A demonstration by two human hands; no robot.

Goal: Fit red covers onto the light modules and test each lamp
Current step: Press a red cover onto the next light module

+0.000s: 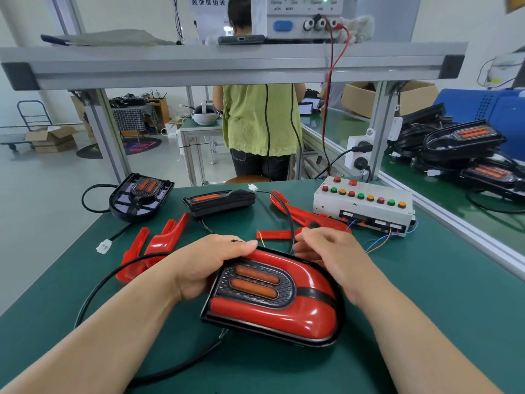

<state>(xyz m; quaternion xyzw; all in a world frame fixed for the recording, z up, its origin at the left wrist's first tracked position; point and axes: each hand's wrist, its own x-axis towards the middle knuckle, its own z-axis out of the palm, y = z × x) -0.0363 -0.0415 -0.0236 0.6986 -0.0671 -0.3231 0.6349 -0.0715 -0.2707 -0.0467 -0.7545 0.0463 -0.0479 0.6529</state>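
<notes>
**Item 1.** One red-covered black light module (pixel 272 305), with two orange lamp strips in its window. It lay near the centre of the green table mat (pixel 426 294), well apart from every edge. The left hand (pixel 210 263) gripped its far-left corner, thumb on the cover. The right hand (pixel 332 257) held the far-right rim, fingers curled.

**Item 2.** Two bare black light modules: a wide module (pixel 142 194) at the mat's far-left corner, right at the edge, and a narrow module (pixel 218 201) at mid-back.

**Item 3.** Loose red plastic covers: a left cluster (pixel 150 248) and an overlapping right heap (pixel 306 217). The exact count was unclear.

**Item 4.** One white metal test box (pixel 363 203), far right beside the aluminium rail (pixel 468 237). It had eleven buttons: five red, three green, three orange.

**Item 5.** One black cable (pixel 113 280) looped to the left, and one white plug connector (pixel 103 247).

**Open room.** Bare mat stretched from the held module's right side to the rail.
</notes>
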